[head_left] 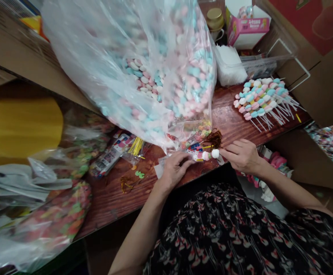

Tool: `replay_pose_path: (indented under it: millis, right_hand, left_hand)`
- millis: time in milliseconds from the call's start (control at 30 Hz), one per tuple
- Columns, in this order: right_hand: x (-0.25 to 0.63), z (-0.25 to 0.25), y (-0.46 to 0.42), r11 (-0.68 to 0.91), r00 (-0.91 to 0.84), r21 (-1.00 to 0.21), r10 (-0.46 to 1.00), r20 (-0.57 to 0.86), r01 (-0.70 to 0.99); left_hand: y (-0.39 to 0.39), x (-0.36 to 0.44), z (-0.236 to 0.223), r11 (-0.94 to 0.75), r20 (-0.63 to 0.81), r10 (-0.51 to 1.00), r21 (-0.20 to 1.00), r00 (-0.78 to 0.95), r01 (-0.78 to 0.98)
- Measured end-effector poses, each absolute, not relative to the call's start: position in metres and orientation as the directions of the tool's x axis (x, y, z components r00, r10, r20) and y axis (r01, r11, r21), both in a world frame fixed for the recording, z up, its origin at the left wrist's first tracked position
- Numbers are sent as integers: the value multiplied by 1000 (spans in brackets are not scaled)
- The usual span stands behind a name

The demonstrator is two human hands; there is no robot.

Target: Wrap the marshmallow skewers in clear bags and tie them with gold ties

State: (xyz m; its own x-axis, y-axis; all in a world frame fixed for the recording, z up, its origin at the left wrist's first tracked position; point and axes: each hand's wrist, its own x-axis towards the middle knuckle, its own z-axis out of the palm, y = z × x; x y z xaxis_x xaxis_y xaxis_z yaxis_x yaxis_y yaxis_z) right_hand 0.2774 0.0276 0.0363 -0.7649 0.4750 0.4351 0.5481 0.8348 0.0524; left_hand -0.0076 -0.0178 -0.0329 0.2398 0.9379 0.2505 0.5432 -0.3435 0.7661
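My left hand (174,169) is closed on a small printed plastic bag (195,155) near the table's front edge. A marshmallow skewer (211,154), with white, pink and green pieces, lies level with its left end at the bag. At the skewer's white end, my right hand (241,155) is closed in a pinch; the stick itself is hidden by the fingers. Just behind the skewer lies a bundle of brown-gold twist ties (214,138). A large clear bag of pink, blue and white marshmallows (152,82) stands right behind both hands.
Finished-looking marshmallow skewers (262,97) lie piled at the right of the wooden table (120,202). Behind them stands a clear plastic bin (258,65). Bags of colourful gummies (66,214), a packet of printed bags (112,154) and yellow ties (137,147) are at left.
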Motion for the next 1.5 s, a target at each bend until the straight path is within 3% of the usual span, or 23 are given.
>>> replay_pose_path:
  millis: [200,267,400,600,733,833,1133,1333,1500]
  right_hand:
    - [270,38,34,861,-751,-3,445,487,508]
    - [269,35,33,862,-741,-30,452,496,506]
    - [270,34,31,876,-731,-42,426,533,480]
    - [273,40,32,916,-734,-76,364,573,395]
    - [272,43,31,948,-754,-19,266,600,319]
    - [269,48,31,959,-781,49,197,592,279]
    - [247,67,37,971,-860,107,133,493,212]
    - [237,75,46,949,-932,42,299,205,314]
    - [235,79,50,937,-931,15,345,121,349]
  left_hand:
    - [-13,-9,-25,-488,318,871,481,374,729]
    - [-12,-7,-20,-523,330,850,442,410,729]
    - [-18,3,-5,-514,218,845,584,488,628]
    - [-27,15,10,-185,-27,927,835,375,517]
    - [-24,10,10,0,-238,878,868,416,497]
    - [-23,10,11,43,-300,852,856,428,515]
    - [-22,29,20,41,-259,874,882,411,469]
    - [-25,17,12,-114,-111,961,680,255,724]
    - [-31,8,4,-171,-65,958,657,281,734]
